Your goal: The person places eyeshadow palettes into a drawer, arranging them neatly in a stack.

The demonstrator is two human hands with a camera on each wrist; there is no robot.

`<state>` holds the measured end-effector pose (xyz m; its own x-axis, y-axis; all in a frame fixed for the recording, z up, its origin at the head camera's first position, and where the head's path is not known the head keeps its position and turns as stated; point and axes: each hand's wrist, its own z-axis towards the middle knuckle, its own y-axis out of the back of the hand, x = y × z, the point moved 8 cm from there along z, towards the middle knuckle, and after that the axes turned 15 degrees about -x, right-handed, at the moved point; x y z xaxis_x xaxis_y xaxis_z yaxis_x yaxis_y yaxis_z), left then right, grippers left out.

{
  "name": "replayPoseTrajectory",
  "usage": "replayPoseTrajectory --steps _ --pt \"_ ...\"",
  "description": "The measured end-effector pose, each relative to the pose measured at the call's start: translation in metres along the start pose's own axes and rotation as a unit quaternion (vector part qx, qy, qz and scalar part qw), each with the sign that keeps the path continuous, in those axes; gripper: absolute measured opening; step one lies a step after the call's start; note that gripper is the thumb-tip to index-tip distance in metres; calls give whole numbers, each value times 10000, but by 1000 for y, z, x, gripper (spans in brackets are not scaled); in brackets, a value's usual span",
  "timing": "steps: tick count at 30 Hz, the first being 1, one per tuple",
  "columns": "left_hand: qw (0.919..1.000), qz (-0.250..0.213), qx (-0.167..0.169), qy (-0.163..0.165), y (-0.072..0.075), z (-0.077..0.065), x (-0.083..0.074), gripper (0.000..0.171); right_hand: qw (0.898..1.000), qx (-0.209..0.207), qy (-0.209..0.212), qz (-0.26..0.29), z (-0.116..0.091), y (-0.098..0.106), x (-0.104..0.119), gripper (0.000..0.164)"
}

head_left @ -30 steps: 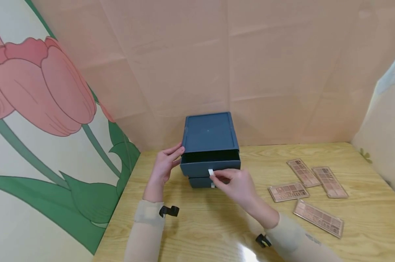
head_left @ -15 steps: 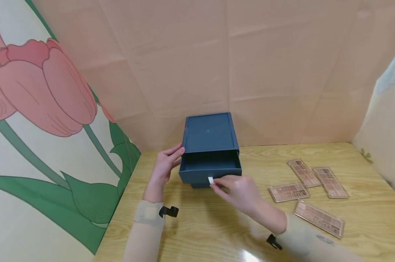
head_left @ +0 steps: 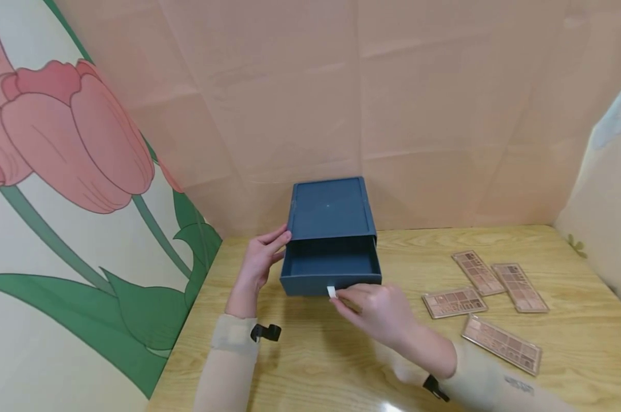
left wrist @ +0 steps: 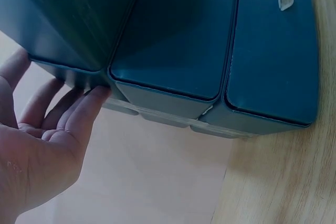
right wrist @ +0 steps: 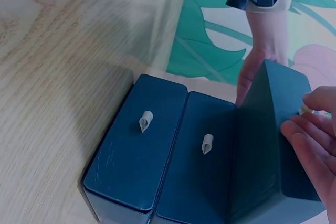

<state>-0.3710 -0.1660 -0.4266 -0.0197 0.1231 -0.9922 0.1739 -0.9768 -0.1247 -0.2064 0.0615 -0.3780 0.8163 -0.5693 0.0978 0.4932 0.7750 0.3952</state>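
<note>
A dark blue drawer cabinet [head_left: 328, 209] stands at the back of the table. Its top drawer [head_left: 307, 285] is pulled well out, and the visible inside holds nothing. My right hand [head_left: 379, 312] pinches the white pull tab [head_left: 332, 291] on that drawer's front. At the cabinet's left side, my left hand [head_left: 258, 257] presses its fingertips against the wall near the top front corner. The left wrist view shows the left hand's fingers [left wrist: 86, 111] fairly straight against the side. Two lower drawers [right wrist: 137, 145] with white tabs appear pushed in below, in the right wrist view.
Several eyeshadow palettes [head_left: 454, 302] lie on the wooden table [head_left: 310, 366] to the right of the cabinet. A pinkish-beige covering [head_left: 289, 103] rises behind it. On the left stands a panel with a tulip picture [head_left: 78, 149].
My right hand has drawn the top drawer further out toward me by its tab, so more of the inside shows. The left hand has stayed at the cabinet's side.
</note>
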Motion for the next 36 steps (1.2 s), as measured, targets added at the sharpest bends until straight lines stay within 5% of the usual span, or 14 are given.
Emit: replayPoseTrajectory --steps 36 --pt "9999 -95 -54 26 1 1 1 47 9998 -5 -194 4 -9 6 11 12"
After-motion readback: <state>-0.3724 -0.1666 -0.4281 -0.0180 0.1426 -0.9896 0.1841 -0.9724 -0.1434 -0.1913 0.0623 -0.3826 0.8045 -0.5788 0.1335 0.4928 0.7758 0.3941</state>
